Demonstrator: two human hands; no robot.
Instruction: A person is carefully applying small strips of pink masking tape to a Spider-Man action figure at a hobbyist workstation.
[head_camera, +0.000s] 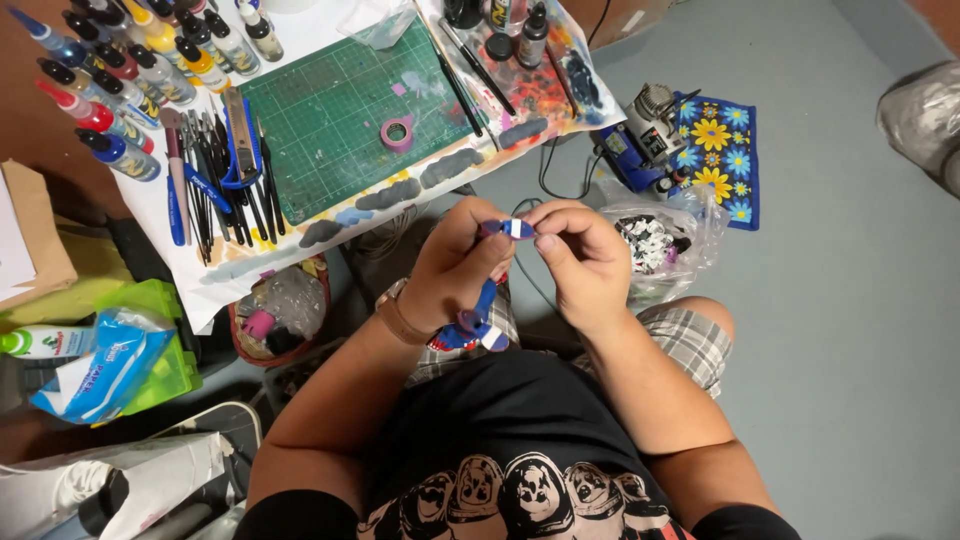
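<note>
Left hand and right hand both pinch tight on one blue-white model, fingertips meeting at its top end; the rest hangs below the left palm. One tape roll on one green mat, well above the grip.

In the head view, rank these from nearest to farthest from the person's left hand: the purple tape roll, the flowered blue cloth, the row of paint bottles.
From the left hand:
1. Purple tape roll, up on the green cutting mat.
2. Flowered blue cloth, on the floor to the upper right.
3. Row of paint bottles, at the table's far upper-left edge.
</note>
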